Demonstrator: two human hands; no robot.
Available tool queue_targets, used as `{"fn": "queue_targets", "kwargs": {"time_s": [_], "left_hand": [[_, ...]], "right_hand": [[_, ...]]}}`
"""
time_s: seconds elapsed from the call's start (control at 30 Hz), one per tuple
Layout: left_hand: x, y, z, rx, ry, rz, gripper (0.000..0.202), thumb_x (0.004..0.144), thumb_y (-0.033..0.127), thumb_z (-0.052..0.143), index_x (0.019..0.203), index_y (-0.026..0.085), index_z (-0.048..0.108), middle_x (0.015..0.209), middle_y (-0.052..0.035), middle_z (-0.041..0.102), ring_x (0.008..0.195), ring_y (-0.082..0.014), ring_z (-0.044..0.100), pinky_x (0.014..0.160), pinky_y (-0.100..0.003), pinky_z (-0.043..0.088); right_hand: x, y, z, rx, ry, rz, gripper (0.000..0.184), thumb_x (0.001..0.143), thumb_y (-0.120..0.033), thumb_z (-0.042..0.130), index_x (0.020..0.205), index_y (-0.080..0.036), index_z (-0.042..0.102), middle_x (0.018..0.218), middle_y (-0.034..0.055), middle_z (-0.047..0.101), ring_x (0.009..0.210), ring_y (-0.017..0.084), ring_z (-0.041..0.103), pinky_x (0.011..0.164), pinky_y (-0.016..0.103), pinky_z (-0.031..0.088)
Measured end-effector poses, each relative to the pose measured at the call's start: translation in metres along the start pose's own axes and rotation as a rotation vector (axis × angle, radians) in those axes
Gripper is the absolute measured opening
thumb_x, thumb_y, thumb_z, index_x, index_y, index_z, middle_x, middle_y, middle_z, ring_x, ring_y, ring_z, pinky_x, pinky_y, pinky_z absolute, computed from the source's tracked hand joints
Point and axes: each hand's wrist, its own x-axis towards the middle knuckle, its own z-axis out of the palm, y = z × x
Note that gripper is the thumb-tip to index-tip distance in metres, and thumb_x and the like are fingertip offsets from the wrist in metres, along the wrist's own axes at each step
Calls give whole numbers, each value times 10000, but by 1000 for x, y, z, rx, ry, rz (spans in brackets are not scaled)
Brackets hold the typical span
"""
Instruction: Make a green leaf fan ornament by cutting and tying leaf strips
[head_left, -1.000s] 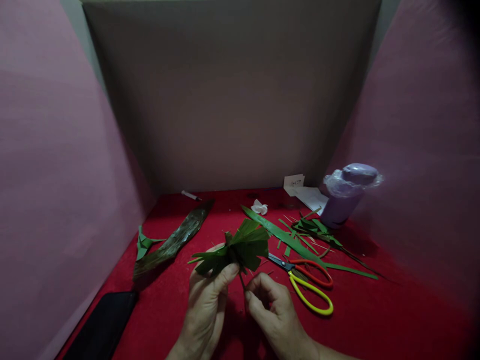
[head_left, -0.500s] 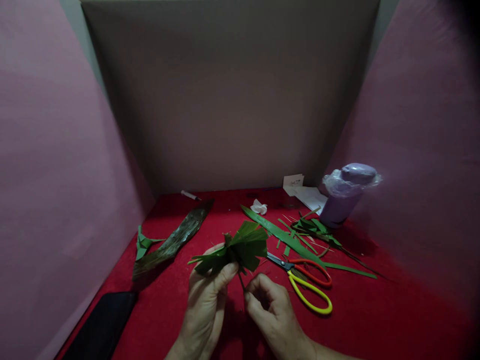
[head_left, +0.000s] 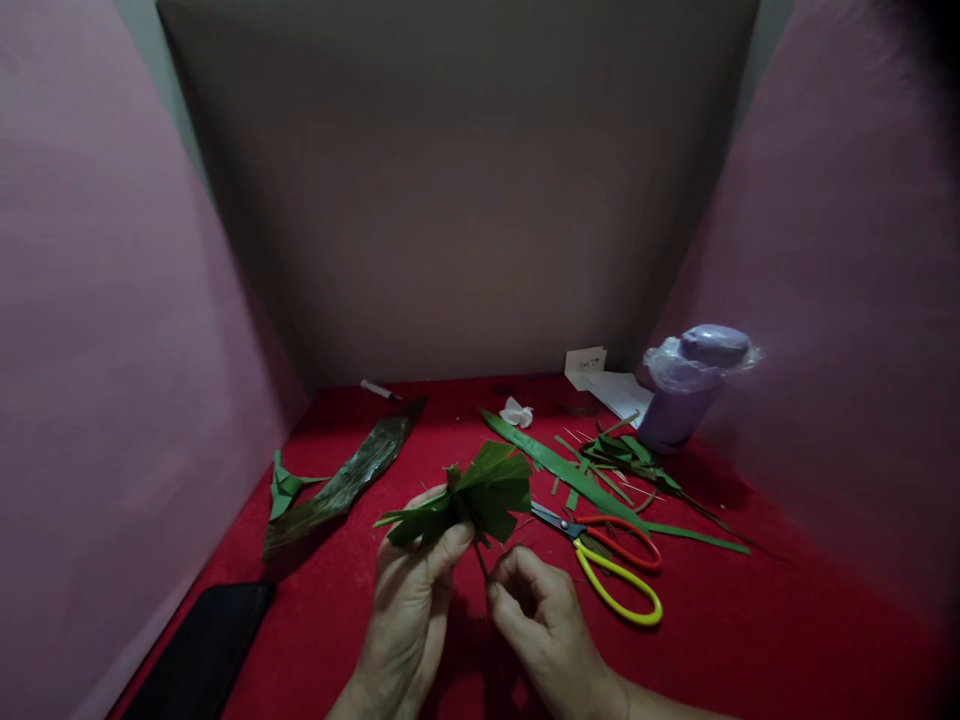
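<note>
My left hand (head_left: 409, 610) is closed around the base of a folded green leaf piece (head_left: 472, 497) with fanned-out strips, thumb pressed on its underside. It holds the piece just above the red cloth. My right hand (head_left: 536, 615) is curled beside it, its fingertips pinching a thin stem that hangs below the leaf piece. Red-and-yellow-handled scissors (head_left: 611, 565) lie on the cloth just right of my right hand.
A long dark leaf (head_left: 349, 480) and a small folded green scrap (head_left: 285, 487) lie at left. Green strips (head_left: 600, 475), a purple wrapped container (head_left: 694, 385), white paper (head_left: 607, 385) and a white crumpled bit (head_left: 516, 412) sit at right rear. A black phone (head_left: 199, 650) lies front left.
Barely anything moved; the view shifted slightly left. Both hands keep the same hold on the leaf piece.
</note>
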Motion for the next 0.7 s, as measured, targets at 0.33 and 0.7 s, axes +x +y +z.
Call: {"fn": "queue_targets", "kwargs": {"time_s": [0.33,0.7], "left_hand": [[1,1,2,-2,-11,-2,410,636,57,720,1014,211,678,892,-26,716,846,-144,633,812,-267,491],[1,-1,4,-58,57,-72,227,581,53,750,766,182,724,771,-23,730,763,-141,655,777,-278,516]], "right_hand": [[2,-1,1,-12,27,1,161,774,-238,447,624,-183,432,559,-33,421,520,99,384,490,210,315],[1,4,3,38,9,-6,153,785,-228,451,640,-181,438,559,-39,420,509,93,380,476,204,312]]}}
